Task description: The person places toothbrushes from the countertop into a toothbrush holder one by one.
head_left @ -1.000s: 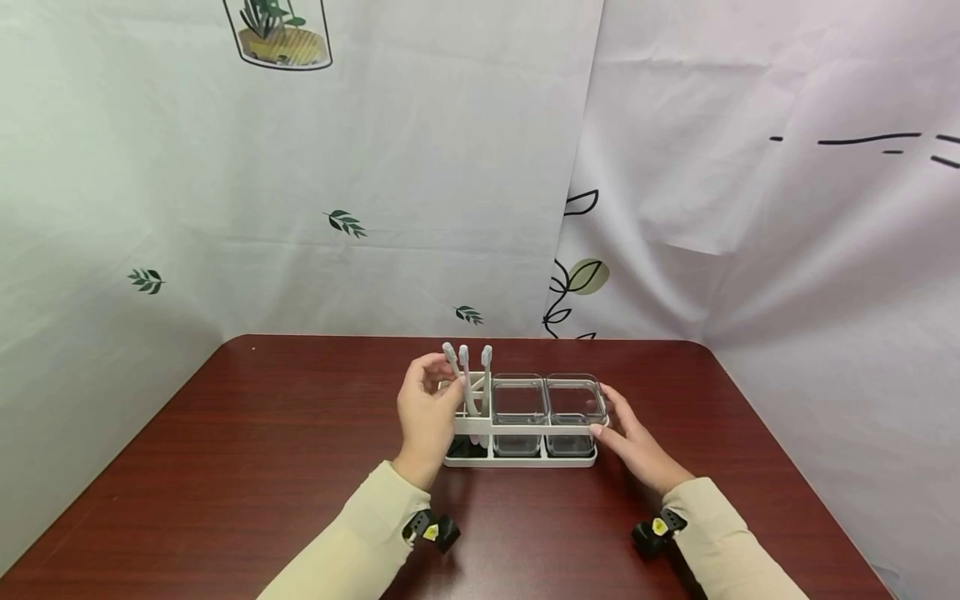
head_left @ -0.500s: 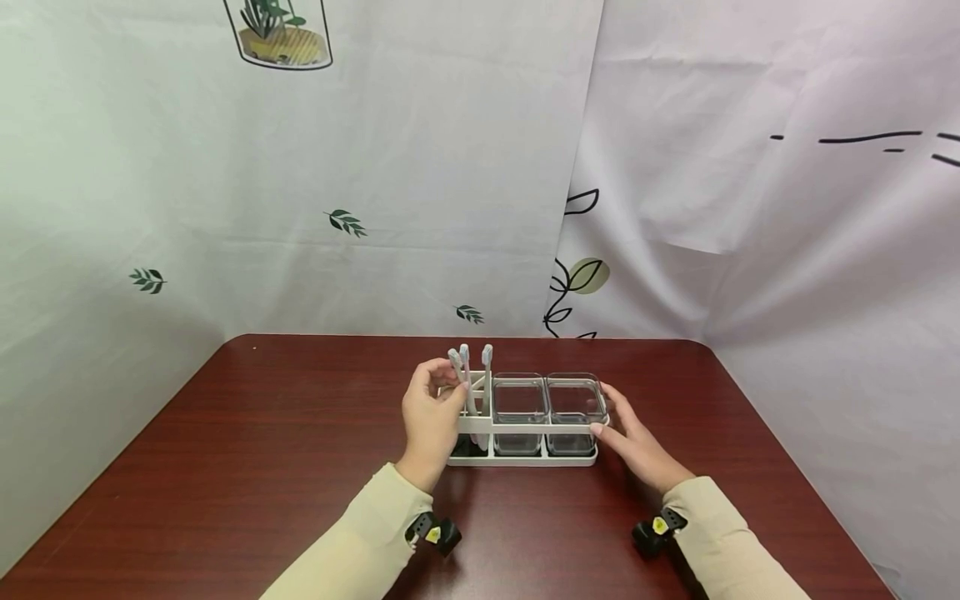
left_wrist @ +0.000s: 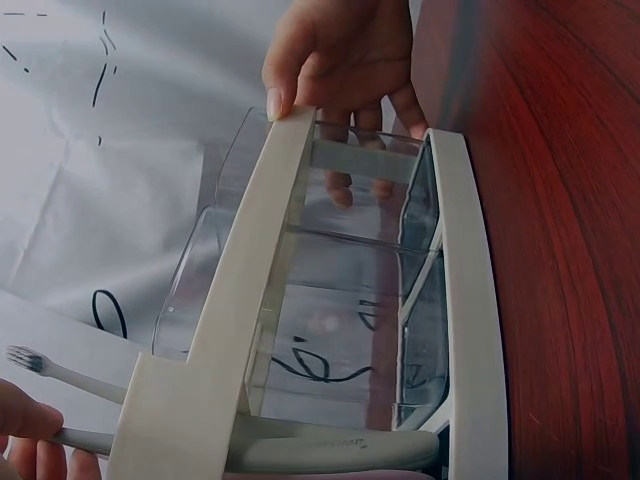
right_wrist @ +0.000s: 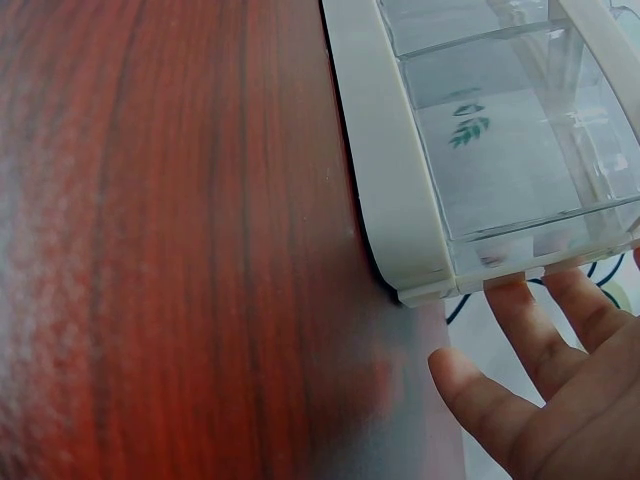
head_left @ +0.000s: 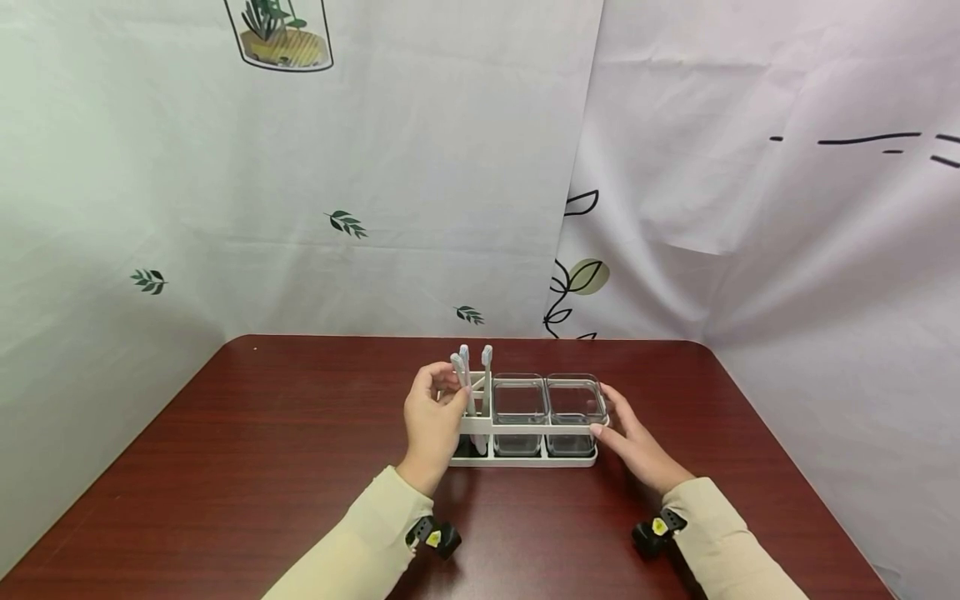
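In the head view, a white bathroom rack (head_left: 517, 430) with a toothbrush section at its left stands on the table. My left hand (head_left: 431, 417) pinches the neck of a grey toothbrush (left_wrist: 85, 440) between thumb and fingers. That brush's handle stands inside the left section, its head (head_left: 458, 364) just above my fingertips. Two more toothbrushes stand close by, one of them (head_left: 487, 358) to the right. My right hand (head_left: 637, 446) holds the rack's right end, thumb on the upper bar and fingers behind the side. Part of the rack's left end is hidden by my left hand.
Two clear cups (head_left: 519, 404) sit side by side in the rack's middle and right sections. The dark red wooden table (head_left: 300, 433) reaches back to a printed white cloth (head_left: 420, 167), which also hangs along both sides.
My left hand has shifted slightly right and down with the pinched toothbrush, whose head now sits lower and nearer the other brushes. The right hand and the cups look unmoved.
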{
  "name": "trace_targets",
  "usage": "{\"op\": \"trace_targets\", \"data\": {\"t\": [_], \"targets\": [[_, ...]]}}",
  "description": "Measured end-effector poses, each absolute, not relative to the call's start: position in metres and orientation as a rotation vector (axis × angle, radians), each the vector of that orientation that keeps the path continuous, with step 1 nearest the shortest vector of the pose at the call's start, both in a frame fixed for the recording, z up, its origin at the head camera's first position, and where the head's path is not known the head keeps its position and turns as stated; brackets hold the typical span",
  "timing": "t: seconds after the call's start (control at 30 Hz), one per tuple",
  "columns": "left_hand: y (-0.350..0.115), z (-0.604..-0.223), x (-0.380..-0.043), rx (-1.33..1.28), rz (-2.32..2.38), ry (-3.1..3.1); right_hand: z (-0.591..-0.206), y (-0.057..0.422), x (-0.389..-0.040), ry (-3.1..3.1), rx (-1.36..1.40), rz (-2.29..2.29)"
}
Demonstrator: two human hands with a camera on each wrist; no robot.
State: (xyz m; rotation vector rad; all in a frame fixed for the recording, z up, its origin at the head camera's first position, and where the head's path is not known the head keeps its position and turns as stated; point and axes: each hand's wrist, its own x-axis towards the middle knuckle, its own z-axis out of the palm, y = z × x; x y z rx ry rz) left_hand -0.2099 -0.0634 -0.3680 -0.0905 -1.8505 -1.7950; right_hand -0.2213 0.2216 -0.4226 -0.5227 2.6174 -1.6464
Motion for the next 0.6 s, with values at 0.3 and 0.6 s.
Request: {"op": "trace_targets", "data": {"t": [0.3,0.6], "targets": [[-0.0638,-0.3707,-0.2076,-0.094,-1.783,-1.869,-0.4221,0.2215,-0.2211,2.63,-0.52,-1.638],[-0.0637,-0.3711,-0.2055,-0.115,-1.755,-1.908,-0.4227,0.2211,-0.2212,2.618,-0.522,-1.652]]}}
